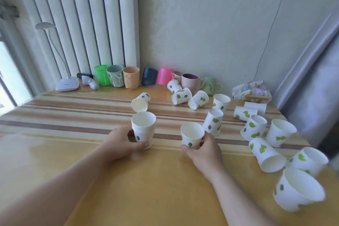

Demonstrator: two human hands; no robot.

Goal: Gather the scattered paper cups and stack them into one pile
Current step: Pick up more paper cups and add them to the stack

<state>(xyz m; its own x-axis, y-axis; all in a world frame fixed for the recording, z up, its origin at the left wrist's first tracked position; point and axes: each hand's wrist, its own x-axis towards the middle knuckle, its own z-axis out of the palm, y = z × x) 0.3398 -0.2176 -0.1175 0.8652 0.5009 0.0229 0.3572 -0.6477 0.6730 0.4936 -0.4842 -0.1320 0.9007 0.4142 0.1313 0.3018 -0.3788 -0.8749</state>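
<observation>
- Stack of nested white paper cups with green leaf prints (143, 129): stood upright, mouth up, on the striped wooden table (73, 121), near its middle.
- Left hand (122, 143): fingers and thumb were closed round the lower part of the stack.
- Single white leaf-print paper cup (192, 135): upright, just right of the stack, apart from it.
- Right hand (203, 149): wrapped round the base of the single cup, thumb at the front.
- Loose paper cup on its side (140, 102): lay just behind the stack, mouth toward the viewer.
- Scattered paper cups (256, 130): some upright, some tipped over, spread across the right half of the table.
- Row of coloured plastic and ceramic mugs (131, 79): lined along the wall behind.
- White desk lamp (67, 83): far left corner, beside the white radiator (82, 14).
</observation>
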